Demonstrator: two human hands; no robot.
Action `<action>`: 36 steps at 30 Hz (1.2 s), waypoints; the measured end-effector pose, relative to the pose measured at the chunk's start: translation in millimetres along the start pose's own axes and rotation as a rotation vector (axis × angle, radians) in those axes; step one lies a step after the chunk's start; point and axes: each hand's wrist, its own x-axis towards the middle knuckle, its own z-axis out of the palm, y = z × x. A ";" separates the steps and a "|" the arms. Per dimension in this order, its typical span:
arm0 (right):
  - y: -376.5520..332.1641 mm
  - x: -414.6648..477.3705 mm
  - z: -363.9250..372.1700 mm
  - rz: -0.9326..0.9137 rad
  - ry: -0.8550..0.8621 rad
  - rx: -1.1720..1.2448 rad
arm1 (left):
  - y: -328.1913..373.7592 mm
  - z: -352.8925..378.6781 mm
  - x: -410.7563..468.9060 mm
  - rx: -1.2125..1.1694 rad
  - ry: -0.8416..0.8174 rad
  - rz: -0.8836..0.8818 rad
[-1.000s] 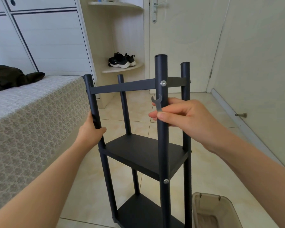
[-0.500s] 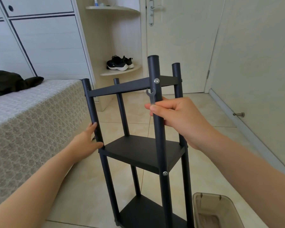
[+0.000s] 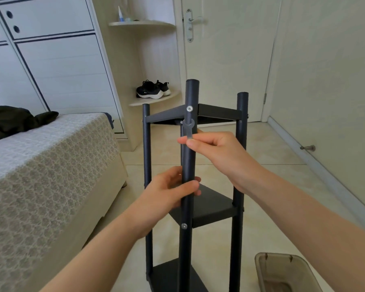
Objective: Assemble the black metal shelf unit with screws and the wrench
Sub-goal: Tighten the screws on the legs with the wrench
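The black metal shelf unit (image 3: 211,209) stands upright on the tiled floor in front of me, one corner post turned toward me. A silver screw (image 3: 189,108) sits in that near post at the top shelf, and a second screw (image 3: 184,225) lower at the middle shelf. My right hand (image 3: 217,152) pinches a small flat grey wrench (image 3: 188,128) upright, its open jaw just below the top screw. My left hand (image 3: 171,191) grips the near post between the top and middle shelves.
A bed with a patterned cover (image 3: 40,165) runs along the left, dark clothing (image 3: 15,121) on it. A brownish plastic bin (image 3: 282,272) sits on the floor at lower right. Beyond the shelf are a corner rack with black shoes (image 3: 153,91) and a closed door (image 3: 226,49).
The shelf unit has turned so a corner post faces me. My left hand left the far-left post and now grips the near post. My right hand let go of the post, keeping the wrench.
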 end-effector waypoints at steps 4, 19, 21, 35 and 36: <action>-1.3 1.4 0.3 0.001 -0.015 -0.029 | -0.5 2.4 0.5 -0.023 0.098 0.029; 4.2 3.4 0.0 -0.064 0.112 0.041 | -9.7 16.0 5.1 -0.098 0.174 0.127; 3.8 2.9 -1.8 -0.065 0.116 0.041 | -9.7 16.4 5.3 -0.106 0.161 0.129; 7.6 7.1 -4.6 -0.045 0.219 0.050 | -3.5 19.1 5.4 -0.203 0.133 0.112; 9.4 7.4 -5.4 -0.033 0.243 0.054 | -3.5 18.5 6.3 -0.201 0.139 0.111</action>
